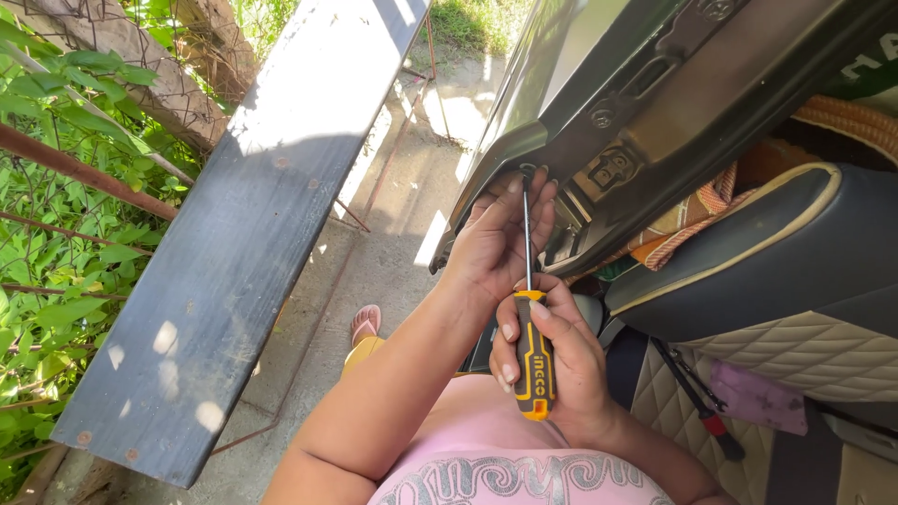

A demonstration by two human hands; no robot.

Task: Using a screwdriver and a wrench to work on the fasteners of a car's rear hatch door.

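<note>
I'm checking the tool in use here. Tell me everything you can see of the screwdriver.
The screwdriver has a yellow and black handle and a thin bare metal shaft. It stands almost upright, tip up against the dark door edge. The right hand grips the handle; the left hand steadies the shaft near the tip.

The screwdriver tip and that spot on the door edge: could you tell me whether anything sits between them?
Nothing visible does. The right hand grips the yellow-and-black screwdriver, whose shaft runs straight up to the door edge. The left hand steadies the shaft near the tip, its fingers beside the shaft and partly hiding the contact point.
</note>
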